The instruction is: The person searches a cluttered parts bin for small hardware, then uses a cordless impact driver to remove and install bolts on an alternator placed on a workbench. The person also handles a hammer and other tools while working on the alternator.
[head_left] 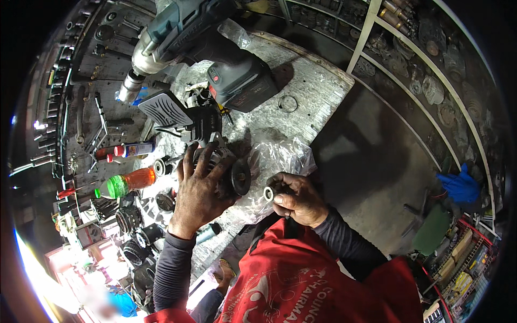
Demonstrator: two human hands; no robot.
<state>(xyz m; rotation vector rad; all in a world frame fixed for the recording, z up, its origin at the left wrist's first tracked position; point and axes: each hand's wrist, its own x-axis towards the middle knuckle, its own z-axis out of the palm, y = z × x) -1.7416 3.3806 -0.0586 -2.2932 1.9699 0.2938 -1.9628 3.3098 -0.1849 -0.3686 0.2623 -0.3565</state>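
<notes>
Presently, head view: the left hand (202, 194), just left of the frame's middle, lies over a dark round machine part (240, 177), fingers spread and bent across it. Whether they grip it or only rest there, I cannot tell. The part's disc-shaped end faces right and shows beyond the fingers.

Right hand (301, 202), right of centre and slightly lower: closed, thumb and fingers pinching a small metal collar (269, 194), pale ring end turned left toward the disc. Collar and disc stand near each other, apart, with a visible gap between.

Crumpled clear plastic (288, 156) lies on the worn workbench (328, 89), above and behind the right hand. Higher up, toward the top centre, a thin ring (288, 103) lies flat near the battery of a cordless power tool (186, 32), which fills the upper left and points its socket down-left. A dark flat-headed device with a slatted face (165, 110) stands above the left hand. Left of that hand, a bottle of orange liquid (137, 179) lies on its side, green end outward.
</notes>
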